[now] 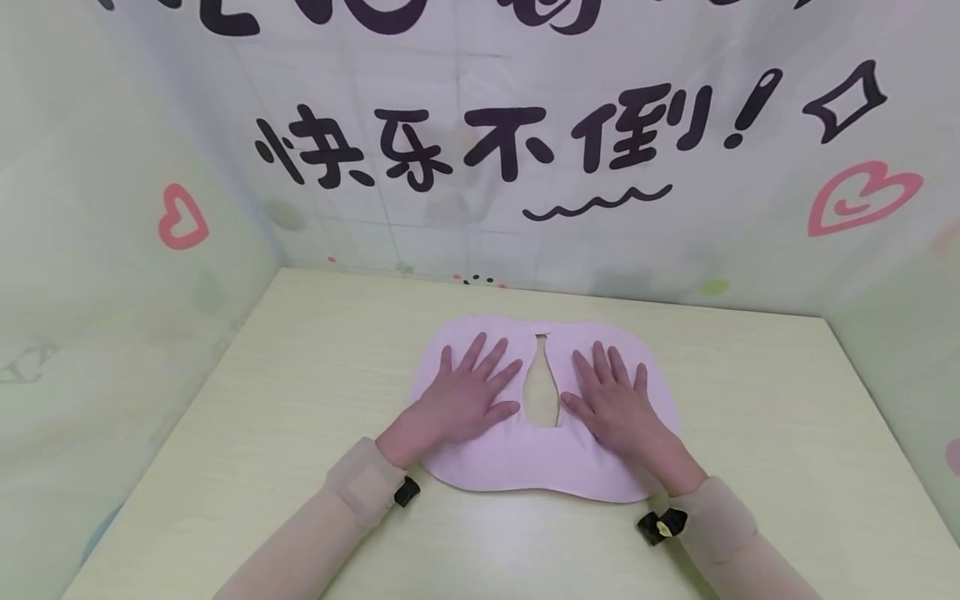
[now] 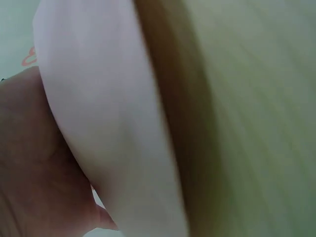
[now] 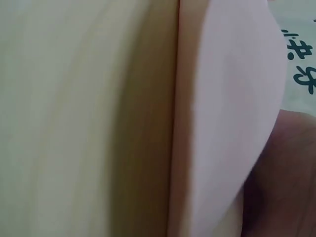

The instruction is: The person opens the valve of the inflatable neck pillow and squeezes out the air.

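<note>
A pale pink bib-shaped cloth (image 1: 525, 462) lies flat on the light wooden table (image 1: 285, 400), with a teardrop-shaped opening (image 1: 542, 390) in its middle. My left hand (image 1: 468, 396) presses flat on the cloth's left half, fingers straight and spread. On the right half my right hand (image 1: 611, 400) lies the same way. The left wrist view shows the cloth (image 2: 113, 123) close up beside the heel of the left hand (image 2: 34, 173). The right wrist view shows the cloth's edge (image 3: 222, 123) and part of the right hand (image 3: 286, 177).
The table sits in a corner of walls covered with a printed sheet (image 1: 525, 150) bearing black characters and pink hearts. Black wrist-camera clips (image 1: 660, 525) sit at both beige sleeves. Bare tabletop (image 1: 787, 433) lies to the right and in front of the cloth.
</note>
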